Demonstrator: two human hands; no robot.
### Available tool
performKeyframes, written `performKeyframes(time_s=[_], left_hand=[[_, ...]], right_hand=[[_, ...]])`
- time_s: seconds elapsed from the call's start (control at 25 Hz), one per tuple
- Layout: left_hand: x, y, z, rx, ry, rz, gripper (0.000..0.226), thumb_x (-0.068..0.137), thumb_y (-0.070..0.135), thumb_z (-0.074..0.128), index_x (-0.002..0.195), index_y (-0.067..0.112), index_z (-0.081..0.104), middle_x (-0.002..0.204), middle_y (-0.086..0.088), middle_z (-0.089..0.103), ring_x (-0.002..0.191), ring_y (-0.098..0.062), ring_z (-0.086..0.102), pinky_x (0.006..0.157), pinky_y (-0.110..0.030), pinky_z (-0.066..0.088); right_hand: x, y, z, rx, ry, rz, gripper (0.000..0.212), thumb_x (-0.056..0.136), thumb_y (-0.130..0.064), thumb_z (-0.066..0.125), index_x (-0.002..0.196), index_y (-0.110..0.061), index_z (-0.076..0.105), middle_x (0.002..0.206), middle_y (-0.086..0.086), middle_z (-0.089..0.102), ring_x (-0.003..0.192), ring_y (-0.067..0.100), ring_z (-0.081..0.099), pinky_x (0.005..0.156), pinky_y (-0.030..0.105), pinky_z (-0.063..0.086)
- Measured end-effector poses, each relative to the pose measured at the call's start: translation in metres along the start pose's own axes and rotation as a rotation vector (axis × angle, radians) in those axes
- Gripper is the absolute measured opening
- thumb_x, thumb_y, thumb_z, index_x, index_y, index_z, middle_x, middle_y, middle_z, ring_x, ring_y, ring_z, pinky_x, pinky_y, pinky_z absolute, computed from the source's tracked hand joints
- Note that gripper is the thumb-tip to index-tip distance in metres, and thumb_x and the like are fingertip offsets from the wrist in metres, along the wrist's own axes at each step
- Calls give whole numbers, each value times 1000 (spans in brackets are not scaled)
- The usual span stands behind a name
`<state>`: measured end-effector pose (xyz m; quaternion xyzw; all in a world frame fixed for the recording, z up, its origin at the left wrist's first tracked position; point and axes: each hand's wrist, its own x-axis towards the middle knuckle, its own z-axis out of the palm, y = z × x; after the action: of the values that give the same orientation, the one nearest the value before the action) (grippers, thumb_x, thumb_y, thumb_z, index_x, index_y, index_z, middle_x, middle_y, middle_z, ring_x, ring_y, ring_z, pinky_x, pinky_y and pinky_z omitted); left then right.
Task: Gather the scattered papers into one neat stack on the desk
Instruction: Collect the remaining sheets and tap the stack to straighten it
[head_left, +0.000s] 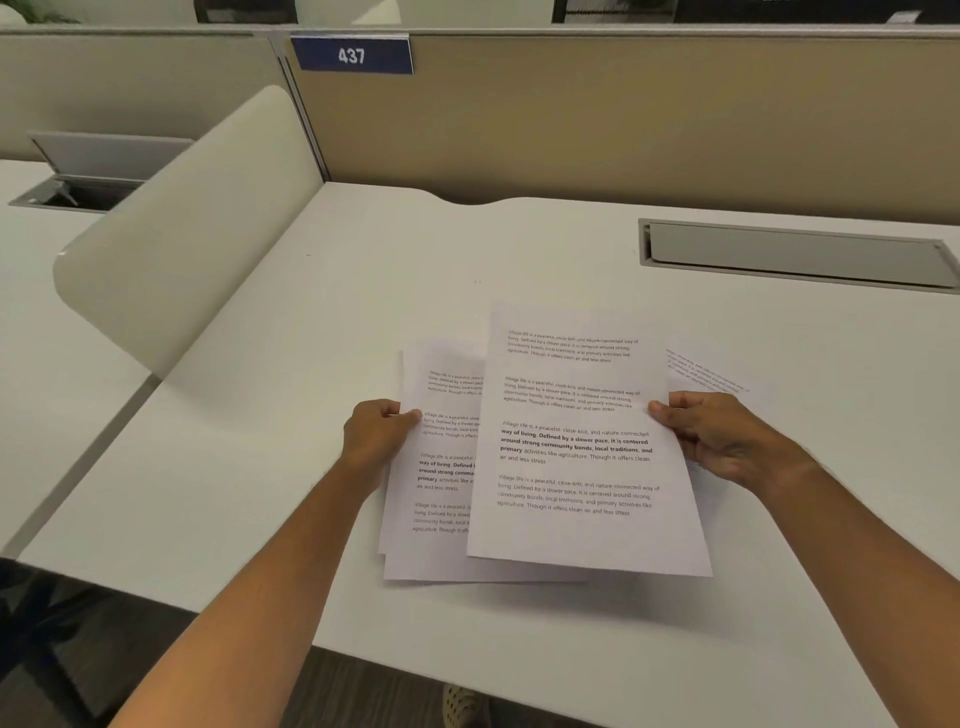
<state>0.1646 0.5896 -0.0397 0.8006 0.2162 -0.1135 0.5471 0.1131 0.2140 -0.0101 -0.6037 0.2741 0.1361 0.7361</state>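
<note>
Several printed white sheets lie overlapped near the front middle of the white desk (322, 312). The top sheet (576, 467) sits to the right and covers part of the lower sheets (441, 467), which stick out to the left and below. My left hand (376, 441) pinches the left edge of the lower sheets, thumb on top. My right hand (722, 436) grips the right edge of the top sheet, thumb on the paper. Another sheet (717, 376) lies skewed on the desk behind my right hand, partly hidden by it.
A closed grey cable flap (795, 254) is set into the desk at the back right. A rounded cream divider (192, 228) rises on the left, with a neighbouring desk and an open cable hatch (83, 179) beyond. A tan partition (623, 114) with sign 437 closes the back.
</note>
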Motion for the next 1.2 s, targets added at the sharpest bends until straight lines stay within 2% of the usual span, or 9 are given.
performKeyframes(time_s=[0.12,0.24,0.32,0.44,0.68,0.88,1.0,1.12,1.2], left_hand=[[0,1,0,-26,-36,0,8,85,11,71,86,4,69,94,-13,75,87,-30,73,84,-45,60],[1,-3,-12,-112,-102,-99,7,89,8,68,89,1,65,96,-17,74,85,-33,73,87,-53,58],[0,-5,-20,-163,-147,-161,7,94,8,63,88,3,63,93,-16,73,78,-29,70,81,-48,59],[-4,-5,-26,-206,-178,-192,19,97,9,58,78,9,61,78,-10,72,63,-21,68,60,-32,57],[0,-10,-36,-274,-178,-185,13,99,11,54,89,8,63,76,-6,73,60,-19,69,52,-29,55],[4,-12,-35,-148,-170,-119,14,85,2,72,91,7,60,95,-19,75,72,-27,72,61,-38,62],[5,-12,-39,-145,-162,-125,16,87,-1,68,81,9,57,88,-18,73,69,-28,69,71,-44,61],[8,-14,-55,-116,-132,-132,14,89,-1,66,81,8,59,87,-18,71,73,-30,67,79,-48,58],[9,-16,-73,-114,-83,-123,13,88,-2,66,81,7,60,88,-19,70,72,-30,66,76,-43,59]], right_hand=[[5,2,16,-22,16,17,23,86,-1,69,108,5,68,103,16,74,92,26,71,76,32,61],[8,10,47,-88,-13,35,12,87,-1,68,98,3,69,93,14,75,81,23,72,71,32,62],[11,19,73,-101,-42,58,5,87,0,68,91,2,68,88,15,75,76,24,72,65,34,63],[20,29,103,-140,-36,83,2,86,1,69,86,0,67,84,13,74,68,20,72,56,31,61],[27,29,118,-183,20,84,4,86,1,69,87,-1,66,85,13,73,60,17,73,48,28,57],[24,32,124,-278,45,11,9,84,-5,74,90,-1,68,92,21,74,76,31,73,69,46,62],[21,31,118,-355,155,-76,14,83,-13,77,89,-3,70,82,20,73,66,26,70,65,38,62],[19,30,113,-388,176,-108,9,83,-5,75,89,-2,68,80,17,70,64,22,66,67,35,62],[18,32,111,-457,175,-114,15,79,-1,76,91,-3,68,83,15,71,62,22,67,68,34,63]])
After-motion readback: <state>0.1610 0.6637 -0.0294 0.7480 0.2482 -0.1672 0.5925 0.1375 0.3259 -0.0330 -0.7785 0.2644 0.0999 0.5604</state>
